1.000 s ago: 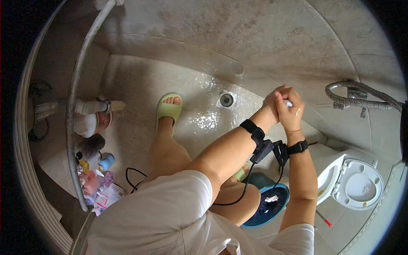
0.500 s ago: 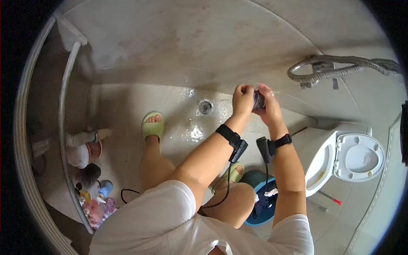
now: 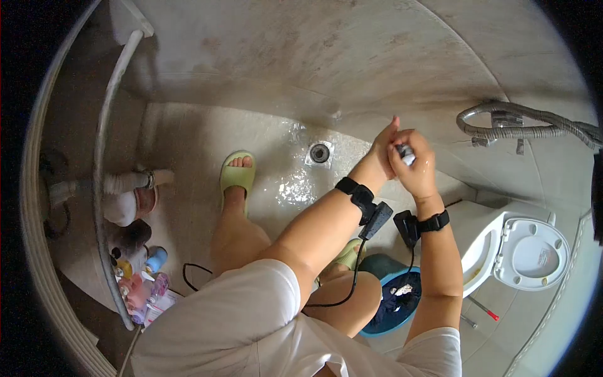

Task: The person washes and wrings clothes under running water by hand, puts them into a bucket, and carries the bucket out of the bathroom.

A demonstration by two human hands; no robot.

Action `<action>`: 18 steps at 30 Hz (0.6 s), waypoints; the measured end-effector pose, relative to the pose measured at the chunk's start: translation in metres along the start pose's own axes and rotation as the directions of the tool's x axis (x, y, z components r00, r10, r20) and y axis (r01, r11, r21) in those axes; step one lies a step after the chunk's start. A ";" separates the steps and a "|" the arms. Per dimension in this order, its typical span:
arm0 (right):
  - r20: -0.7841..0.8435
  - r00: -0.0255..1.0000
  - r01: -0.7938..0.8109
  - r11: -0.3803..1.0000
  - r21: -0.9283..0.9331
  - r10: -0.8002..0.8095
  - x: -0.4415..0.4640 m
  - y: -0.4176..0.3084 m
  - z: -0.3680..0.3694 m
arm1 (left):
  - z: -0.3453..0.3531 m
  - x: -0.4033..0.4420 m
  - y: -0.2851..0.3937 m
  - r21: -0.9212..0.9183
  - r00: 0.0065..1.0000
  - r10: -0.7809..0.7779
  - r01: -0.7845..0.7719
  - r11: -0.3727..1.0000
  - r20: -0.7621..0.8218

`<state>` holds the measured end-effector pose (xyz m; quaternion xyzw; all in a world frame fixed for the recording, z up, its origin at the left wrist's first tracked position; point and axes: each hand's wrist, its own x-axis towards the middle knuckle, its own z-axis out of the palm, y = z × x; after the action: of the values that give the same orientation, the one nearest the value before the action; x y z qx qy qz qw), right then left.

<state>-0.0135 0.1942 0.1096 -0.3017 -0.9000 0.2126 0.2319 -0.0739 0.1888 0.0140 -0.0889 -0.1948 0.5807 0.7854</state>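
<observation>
Grey-white wad [image 3: 407, 154] inside curled fingers [image 3: 412, 136] of the right hand [image 3: 419, 174]

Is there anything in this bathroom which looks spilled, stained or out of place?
Two things stand out. Water glistens on the floor beside the drain, though that may be normal in a bathroom. Brownish blotches mark the otherwise pale wall beyond it, so that surface looks dirty or worn.

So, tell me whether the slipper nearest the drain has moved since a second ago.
No, not noticeably: the slipper keeps its place left of the floor drain; only the whole view shifted.
</observation>
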 end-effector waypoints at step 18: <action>0.144 0.728 -0.533 0.422 0.733 0.670 -0.006 0.049 0.018 | -0.024 0.010 -0.027 0.731 0.406 0.691 -0.079 0.678 -0.598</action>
<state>0.0031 0.2215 0.0678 -0.5009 -0.5418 0.5964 0.3158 -0.0380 0.1926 0.0036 -0.1515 0.4352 0.6640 0.5888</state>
